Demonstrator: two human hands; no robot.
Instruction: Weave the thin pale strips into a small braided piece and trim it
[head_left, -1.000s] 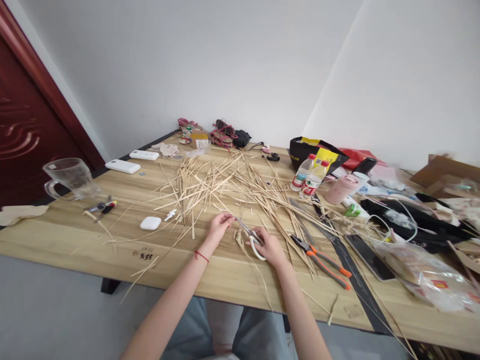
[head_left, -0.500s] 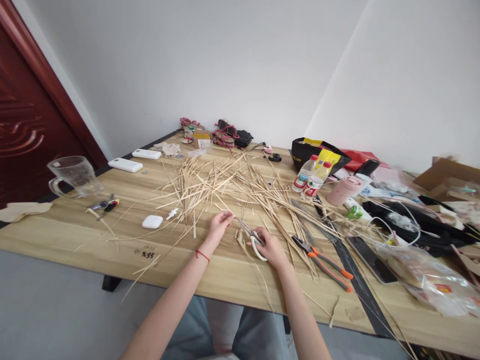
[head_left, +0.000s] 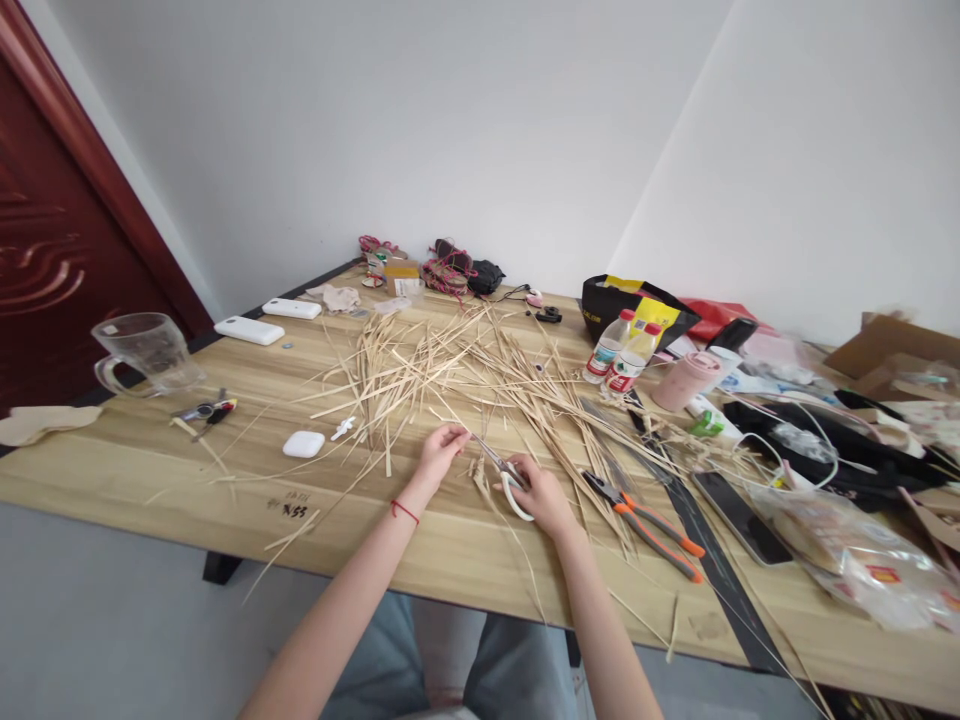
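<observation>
White-handled scissors (head_left: pixel 514 497) are gripped in my right hand (head_left: pixel 541 494), with the metal blades pointing up and left. Their tips reach the fingertips of my left hand (head_left: pixel 441 452). The left thumb and fingers pinch a thin pale straw strip (head_left: pixel 445 415) close to the blade tips. How far the blades are apart is too small to tell. A small knotted bit of straw (head_left: pixel 478 475) lies on the table just left of the scissors. Beyond both hands spreads a loose heap of straw strips (head_left: pixel 420 365).
Orange-handled pliers (head_left: pixel 645 525) lie right of my right hand, with a phone (head_left: pixel 742 518) farther right. Two bottles (head_left: pixel 619 360) and a pink cup (head_left: pixel 686 380) stand behind. On the left are a white earphone case (head_left: pixel 304 444) and a glass mug (head_left: pixel 148 355).
The view has shifted very slightly. Both hands, the straw strip and the scissors keep nearly the same positions.
</observation>
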